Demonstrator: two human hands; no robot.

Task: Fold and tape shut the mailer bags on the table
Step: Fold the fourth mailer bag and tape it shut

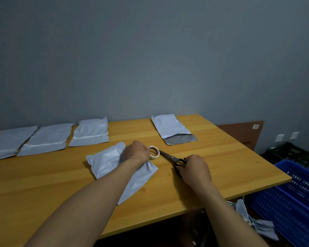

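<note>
Pale grey mailer bag (pixel 106 162) lies crumpled mid-way along the wooden table (pixel 221 157) under the left hand (pixel 136 152), which grips a roll of tape (pixel 154 152), while the right hand (pixel 194 168) clasps the handles of black scissors (pixel 169 155) touching that roll.

We get a dim, bluish picture under soft, even light. The wall (pixel 150 50) darkens toward 10 and 2 o'clock. A faint shadow sits at 9 o'clock of the right hand (pixel 195 169) on the counter (pixel 221 148). Edges bow; detail looks soft.
</note>
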